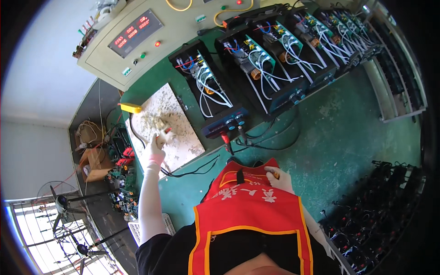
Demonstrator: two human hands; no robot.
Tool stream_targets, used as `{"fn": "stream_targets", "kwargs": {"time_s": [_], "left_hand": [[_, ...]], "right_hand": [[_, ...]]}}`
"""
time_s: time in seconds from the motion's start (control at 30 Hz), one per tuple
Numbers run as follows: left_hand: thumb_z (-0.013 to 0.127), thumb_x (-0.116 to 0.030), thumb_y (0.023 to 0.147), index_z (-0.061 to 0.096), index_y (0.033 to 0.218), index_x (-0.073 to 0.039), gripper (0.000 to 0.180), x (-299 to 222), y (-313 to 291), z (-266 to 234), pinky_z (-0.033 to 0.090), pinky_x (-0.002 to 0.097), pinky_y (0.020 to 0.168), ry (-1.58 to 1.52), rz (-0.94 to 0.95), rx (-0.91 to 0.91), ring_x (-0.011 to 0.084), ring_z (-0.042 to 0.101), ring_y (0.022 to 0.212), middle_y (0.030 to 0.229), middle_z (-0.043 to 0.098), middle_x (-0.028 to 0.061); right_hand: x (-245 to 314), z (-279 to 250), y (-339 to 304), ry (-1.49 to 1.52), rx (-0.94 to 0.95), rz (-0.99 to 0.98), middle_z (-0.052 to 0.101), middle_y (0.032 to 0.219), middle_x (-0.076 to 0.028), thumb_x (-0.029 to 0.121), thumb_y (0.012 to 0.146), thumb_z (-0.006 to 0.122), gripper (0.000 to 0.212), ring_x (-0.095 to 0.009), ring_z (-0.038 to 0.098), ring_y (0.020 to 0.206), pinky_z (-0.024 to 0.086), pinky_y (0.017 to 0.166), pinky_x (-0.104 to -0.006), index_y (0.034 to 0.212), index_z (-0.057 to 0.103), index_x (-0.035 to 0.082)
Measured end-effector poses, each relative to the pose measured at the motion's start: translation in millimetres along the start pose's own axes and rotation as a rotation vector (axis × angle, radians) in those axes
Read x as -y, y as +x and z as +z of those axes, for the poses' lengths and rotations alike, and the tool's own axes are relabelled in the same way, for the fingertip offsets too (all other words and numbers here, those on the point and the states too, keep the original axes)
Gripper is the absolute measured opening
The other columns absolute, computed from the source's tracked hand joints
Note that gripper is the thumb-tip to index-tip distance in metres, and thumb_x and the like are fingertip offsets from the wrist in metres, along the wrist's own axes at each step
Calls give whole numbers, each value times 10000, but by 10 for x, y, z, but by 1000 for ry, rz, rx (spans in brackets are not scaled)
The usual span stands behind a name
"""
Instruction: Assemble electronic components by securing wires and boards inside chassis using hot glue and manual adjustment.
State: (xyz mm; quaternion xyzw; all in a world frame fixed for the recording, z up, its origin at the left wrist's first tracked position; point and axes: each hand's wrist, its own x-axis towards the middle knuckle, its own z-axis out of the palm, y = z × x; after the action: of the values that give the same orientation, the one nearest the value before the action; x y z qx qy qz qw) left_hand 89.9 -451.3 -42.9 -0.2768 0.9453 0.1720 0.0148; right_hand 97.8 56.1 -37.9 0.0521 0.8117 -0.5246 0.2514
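Observation:
My left hand [156,149], in a white glove, reaches over a pale board [185,158] strewn with greyish debris. Its fingers are pinched together beside a small whitish thing with a red spot; what they hold is blurred. My right hand [280,181], also gloved, is closed near the front of my red apron [252,213]. A small orange and dark piece [276,175] shows between its fingers, its kind hidden. Beyond the board stands an open black electronic unit [208,87] with a circuit board and white wires. Red and black clamps are attached at its front panel.
Several similar open units [256,68] line the back of the green bench [343,123]. A beige test cabinet [101,64] with a red display stands behind. A yellow tool [130,108] touches the board. Black cables [197,172] cross the bench; dark parts [366,220] crowd the right.

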Motion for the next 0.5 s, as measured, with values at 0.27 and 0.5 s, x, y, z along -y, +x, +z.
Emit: {"fn": "stream_targets", "kwargs": {"time_s": [0.27, 0.5], "left_hand": [[602, -169, 872, 558, 1029, -34, 212, -356, -507, -1222, 438, 258, 594, -1179, -41, -41, 133, 502, 582, 771, 564, 64], [562, -354, 933, 368, 1393, -36, 592, -729, -345, -1682, 417, 354, 818, -1781, 344, -72, 163, 467, 825, 1293, 510, 99]], "right_hand": [[-157, -56, 178, 329, 120, 1, 642, 817, -77, 126, 947, 505, 230, -165, 587, 676, 474, 672, -287, 1105, 652, 47], [1212, -397, 543, -73, -86, -559, 618, 833, -95, -77, 815, 520, 299, -207, 610, 681, 485, 658, -291, 1059, 656, 30]]}}
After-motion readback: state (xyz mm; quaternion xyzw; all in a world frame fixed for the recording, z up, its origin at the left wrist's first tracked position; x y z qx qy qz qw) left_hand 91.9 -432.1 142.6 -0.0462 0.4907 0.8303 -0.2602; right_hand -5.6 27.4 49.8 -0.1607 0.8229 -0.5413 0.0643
